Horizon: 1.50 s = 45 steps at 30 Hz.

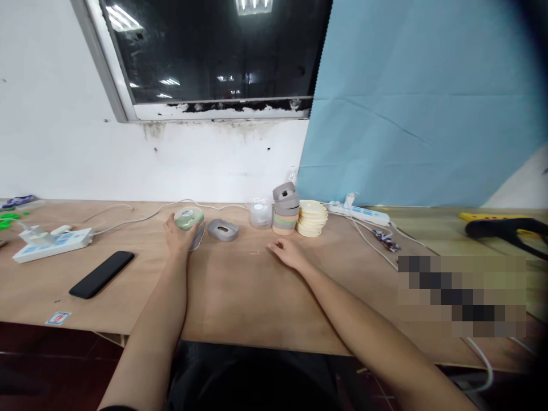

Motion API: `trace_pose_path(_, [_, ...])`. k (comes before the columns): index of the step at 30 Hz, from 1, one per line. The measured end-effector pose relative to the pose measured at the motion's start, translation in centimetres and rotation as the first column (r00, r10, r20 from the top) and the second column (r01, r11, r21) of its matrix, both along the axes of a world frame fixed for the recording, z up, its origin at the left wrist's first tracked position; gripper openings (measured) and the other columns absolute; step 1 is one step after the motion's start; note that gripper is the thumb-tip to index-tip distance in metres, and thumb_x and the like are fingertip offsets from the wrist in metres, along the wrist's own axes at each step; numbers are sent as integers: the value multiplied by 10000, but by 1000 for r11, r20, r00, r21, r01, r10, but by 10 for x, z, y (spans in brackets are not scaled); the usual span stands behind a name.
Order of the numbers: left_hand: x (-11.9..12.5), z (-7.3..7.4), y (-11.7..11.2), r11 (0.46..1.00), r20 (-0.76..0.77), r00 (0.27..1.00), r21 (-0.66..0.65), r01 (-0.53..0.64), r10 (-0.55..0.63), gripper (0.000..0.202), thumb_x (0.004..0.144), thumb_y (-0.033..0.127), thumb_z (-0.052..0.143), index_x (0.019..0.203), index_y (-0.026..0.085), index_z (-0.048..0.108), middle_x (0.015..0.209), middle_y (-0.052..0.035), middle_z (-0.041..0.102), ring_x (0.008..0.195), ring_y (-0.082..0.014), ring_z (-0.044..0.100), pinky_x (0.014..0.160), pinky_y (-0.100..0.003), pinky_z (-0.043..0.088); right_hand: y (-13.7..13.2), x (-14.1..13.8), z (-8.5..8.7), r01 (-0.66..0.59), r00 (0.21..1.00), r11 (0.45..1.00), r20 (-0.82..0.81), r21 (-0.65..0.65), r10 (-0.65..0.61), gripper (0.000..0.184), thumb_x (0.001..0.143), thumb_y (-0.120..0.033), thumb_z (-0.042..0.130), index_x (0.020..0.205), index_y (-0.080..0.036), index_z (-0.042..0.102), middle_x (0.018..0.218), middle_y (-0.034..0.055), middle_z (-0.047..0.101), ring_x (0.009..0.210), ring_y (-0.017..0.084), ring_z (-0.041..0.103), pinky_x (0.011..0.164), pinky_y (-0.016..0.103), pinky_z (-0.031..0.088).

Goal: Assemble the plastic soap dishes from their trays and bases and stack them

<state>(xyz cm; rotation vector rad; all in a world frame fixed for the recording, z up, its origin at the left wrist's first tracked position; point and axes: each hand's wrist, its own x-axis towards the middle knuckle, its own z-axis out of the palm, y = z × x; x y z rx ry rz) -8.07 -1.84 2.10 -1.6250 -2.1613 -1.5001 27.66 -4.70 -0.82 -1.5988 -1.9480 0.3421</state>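
Note:
My left hand (180, 237) grips a round pale green piece (187, 218) on the wooden tabletop (240, 291), and a grey piece shows under its edge. To the right lies a grey oval piece with a central slot (222, 230). My right hand (289, 254) rests on the wood holding nothing, its fingers loosely curled. Nearest to it, at the back, stands a stack of grey and pastel rings (285, 211). Beside that stack is a pile of cream discs (311, 218), and a clear plastic container (261, 213) stands to its left.
A white power strip with plugs (52, 244) and a black smartphone (101, 274) lie at the left. Another power strip (358, 214) sits at the back right, with cables running along the table. A black and yellow tool (505, 228) lies farther right. A white wall and blue cloth stand behind.

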Motion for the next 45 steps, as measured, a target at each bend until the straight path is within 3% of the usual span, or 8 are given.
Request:
trace_pose_path(5, [0,0,3,999,-46,998,-28,-36,34,886,736,552,673,1389,109,271,1351,-180,421,1285,-287,381,1043,-384,348,-2,0,1,2,1000,1000,-3,-10,-2,358,848,-499,528,736,-182,651,762,37,678,670,155,565,580,251,314])
trace_pose_path(11, [5,1,0,978,-69,981,-93,-185,179,835,678,655,647,1348,231,383,1338,-158,461,1242,-343,439,1023,-536,327,-2,-1,3,0,1000,1000,7,-11,0,350,841,-492,538,718,-181,642,730,37,666,660,157,558,573,252,307])
trace_pose_path(14, [7,1,-2,970,-67,973,-87,-228,222,841,685,664,628,1354,224,371,1333,-170,462,1248,-341,436,1015,-531,338,-1,-2,3,1,1000,1000,4,-13,-1,340,839,-485,543,711,-185,639,724,35,666,665,157,560,577,251,309])
trace_pose_path(19, [7,0,-2,976,-23,978,-58,-209,208,876,690,680,616,1372,204,342,1335,-169,435,1224,-318,456,983,-460,393,0,-1,1,0,1000,1000,20,-8,1,337,841,-485,543,710,-187,634,729,34,668,666,157,559,578,250,306])
trace_pose_path(26, [6,-4,2,983,26,983,-25,-183,183,845,680,654,647,1341,211,360,1346,-158,392,1244,-310,413,998,-457,377,0,-1,0,0,1000,1000,17,-10,0,338,837,-489,546,716,-186,634,727,33,665,659,155,557,571,250,302])
trace_pose_path(36, [5,-5,3,984,-14,985,-34,-173,172,759,672,602,677,1276,229,410,1319,-123,461,1181,-277,504,961,-418,418,-1,-1,0,-5,1000,1000,13,-8,5,322,840,-474,550,712,-187,625,738,35,670,672,160,568,583,250,323])
trace_pose_path(45, [11,2,-3,986,35,989,-83,-141,145,866,645,570,717,1341,230,332,1359,-129,453,1260,-299,440,1009,-487,378,0,0,0,-13,1000,1000,27,0,13,334,839,-487,550,722,-187,639,735,42,674,669,169,577,580,260,333])
